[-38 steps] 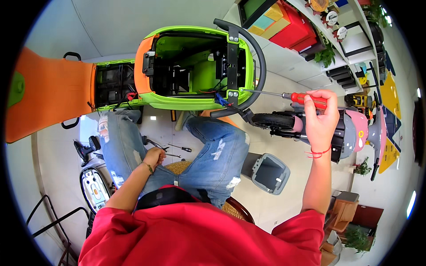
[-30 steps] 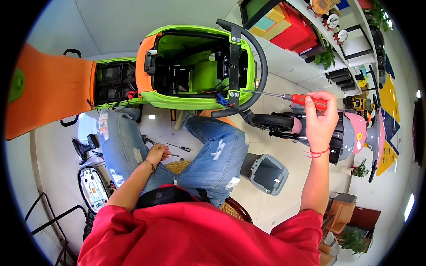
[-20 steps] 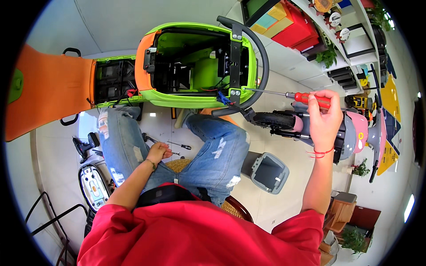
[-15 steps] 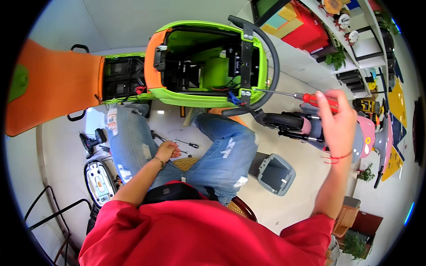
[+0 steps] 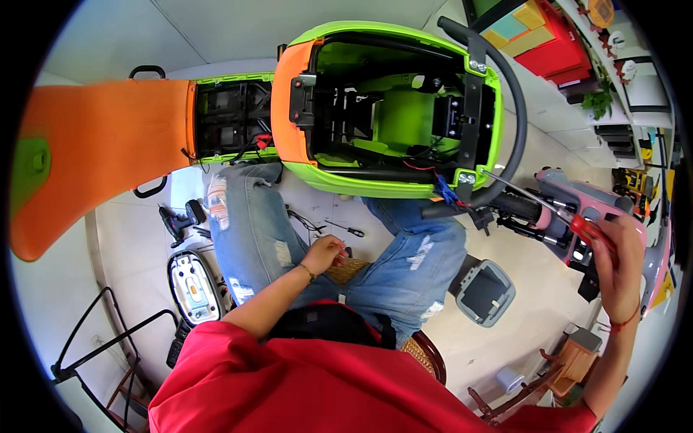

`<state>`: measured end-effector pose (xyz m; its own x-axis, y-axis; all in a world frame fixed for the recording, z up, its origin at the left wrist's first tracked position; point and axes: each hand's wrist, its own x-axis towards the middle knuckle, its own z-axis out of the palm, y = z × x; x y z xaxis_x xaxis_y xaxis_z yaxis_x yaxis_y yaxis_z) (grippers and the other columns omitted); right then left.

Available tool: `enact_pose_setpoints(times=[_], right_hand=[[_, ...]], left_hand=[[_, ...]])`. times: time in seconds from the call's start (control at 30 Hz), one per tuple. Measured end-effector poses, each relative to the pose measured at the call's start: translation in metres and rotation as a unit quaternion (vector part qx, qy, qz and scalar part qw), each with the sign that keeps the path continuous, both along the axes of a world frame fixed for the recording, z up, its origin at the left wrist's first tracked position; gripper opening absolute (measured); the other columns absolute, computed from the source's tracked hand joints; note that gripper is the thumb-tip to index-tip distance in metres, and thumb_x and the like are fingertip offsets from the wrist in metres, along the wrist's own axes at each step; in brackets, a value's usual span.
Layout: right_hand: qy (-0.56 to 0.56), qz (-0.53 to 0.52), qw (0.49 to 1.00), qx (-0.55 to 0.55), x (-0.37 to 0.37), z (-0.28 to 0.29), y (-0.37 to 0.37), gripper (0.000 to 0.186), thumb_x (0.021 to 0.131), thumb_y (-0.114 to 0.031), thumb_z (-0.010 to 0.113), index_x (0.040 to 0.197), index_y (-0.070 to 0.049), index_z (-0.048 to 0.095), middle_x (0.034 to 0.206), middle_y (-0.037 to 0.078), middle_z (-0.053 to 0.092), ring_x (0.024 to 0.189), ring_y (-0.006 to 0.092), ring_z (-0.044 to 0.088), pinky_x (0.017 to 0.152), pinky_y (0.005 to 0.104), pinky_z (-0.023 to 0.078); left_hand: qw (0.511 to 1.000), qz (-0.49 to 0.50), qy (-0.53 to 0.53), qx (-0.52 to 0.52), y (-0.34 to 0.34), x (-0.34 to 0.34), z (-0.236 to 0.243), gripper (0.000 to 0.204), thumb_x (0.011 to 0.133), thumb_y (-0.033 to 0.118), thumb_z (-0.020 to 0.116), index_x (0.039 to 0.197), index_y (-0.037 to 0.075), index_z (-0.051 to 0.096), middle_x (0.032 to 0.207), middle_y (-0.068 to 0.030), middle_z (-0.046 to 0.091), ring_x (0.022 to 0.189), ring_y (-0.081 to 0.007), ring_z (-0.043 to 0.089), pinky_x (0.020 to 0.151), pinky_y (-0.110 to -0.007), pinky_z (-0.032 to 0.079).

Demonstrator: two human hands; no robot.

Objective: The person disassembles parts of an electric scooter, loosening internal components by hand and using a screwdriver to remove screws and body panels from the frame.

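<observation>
My right hand (image 5: 619, 263) is closed around the red handle of a screwdriver (image 5: 588, 234). Its long shaft points left, and the tip ends by the bolted corner of a black bracket (image 5: 471, 108), at the rim of a green and orange scooter body (image 5: 339, 189). Inside that body is an open cavity with black parts and wires. A curved black grab rail (image 5: 521, 108) joins the bracket's ends. My left hand (image 5: 325, 256) rests over my lap between the knees, fingers curled together; whatever they pinch is too small to make out.
On the floor lie a cordless drill (image 5: 177, 222), a second screwdriver (image 5: 346, 229) and a black and white scooter seat (image 5: 193, 289). A grey bin (image 5: 486, 292) stands right of my knee. Behind the screwdriver is a pink scooter (image 5: 577, 187); shelves (image 5: 621, 79) line the far right.
My view has shifted left, so the scooter body appears farther right. The screwdriver now slants more steeply, its handle lower than its tip. My left hand stays over my lap.
</observation>
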<state>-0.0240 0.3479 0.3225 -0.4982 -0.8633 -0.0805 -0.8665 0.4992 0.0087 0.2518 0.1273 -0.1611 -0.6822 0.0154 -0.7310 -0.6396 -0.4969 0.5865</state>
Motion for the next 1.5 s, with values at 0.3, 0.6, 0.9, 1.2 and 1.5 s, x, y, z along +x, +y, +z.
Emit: enact_pose_setpoints(times=[0.3,0.6,0.9,1.2,1.5], right_hand=[[-0.141,-0.396,0.907,-0.037,0.007,-0.002,0.016,0.03,0.103,-0.023,0.046,0.113,0.001,0.061,0.083,0.006,0.061,0.059,0.0087,0.05,0.052,0.0215,0.037],[-0.084,-0.194,0.977,-0.018,0.01,0.002,0.024,0.036,0.091,-0.009,0.057,0.125,0.0,0.051,0.11,0.014,0.056,0.087,0.0221,0.057,0.069,0.0309,0.045],[-0.07,-0.242,0.967,-0.026,0.011,-0.001,0.043,0.02,0.099,0.0,0.044,0.116,0.002,0.055,0.106,0.009,0.058,0.094,0.0173,0.059,0.083,0.0286,0.046],[-0.123,-0.367,0.918,-0.093,0.009,0.006,0.001,0.02,0.102,-0.015,0.046,0.115,-0.003,0.056,0.102,0.006,0.06,0.078,0.0119,0.054,0.074,0.0236,0.044],[-0.013,-0.101,0.995,0.01,0.025,-0.005,-0.003,0.013,0.094,0.001,0.051,0.105,-0.001,0.057,0.121,0.013,0.048,0.103,0.0209,0.05,0.089,0.029,0.042]], left_hand=[[0.999,-0.045,0.024,-0.003,0.004,-0.026,0.023,0.02,0.095,0.004,0.041,0.108,-0.001,0.055,0.09,-0.0099,0.066,0.065,-0.0127,0.061,0.058,-0.025,0.047],[0.974,-0.197,0.109,0.037,0.019,-0.063,0.114,0.019,0.096,0.013,0.045,0.1,0.003,0.061,0.08,-0.0035,0.064,0.069,-0.0084,0.056,0.061,-0.023,0.045],[0.946,-0.13,0.293,-0.053,0.049,-0.088,0.142,0.014,0.094,0.014,0.055,0.098,0.0,0.059,0.079,-0.0086,0.064,0.069,-0.015,0.061,0.066,-0.031,0.05],[0.954,-0.058,0.177,-0.236,0.037,-0.021,-0.001,0.017,0.089,0.016,0.059,0.092,0.0,0.063,0.078,-0.013,0.067,0.074,-0.0211,0.067,0.066,-0.033,0.051],[0.974,-0.007,0.061,-0.218,0.012,-0.008,-0.029,0.021,0.087,0.019,0.06,0.093,-0.001,0.064,0.079,-0.0129,0.067,0.072,-0.0223,0.064,0.067,-0.034,0.05]])
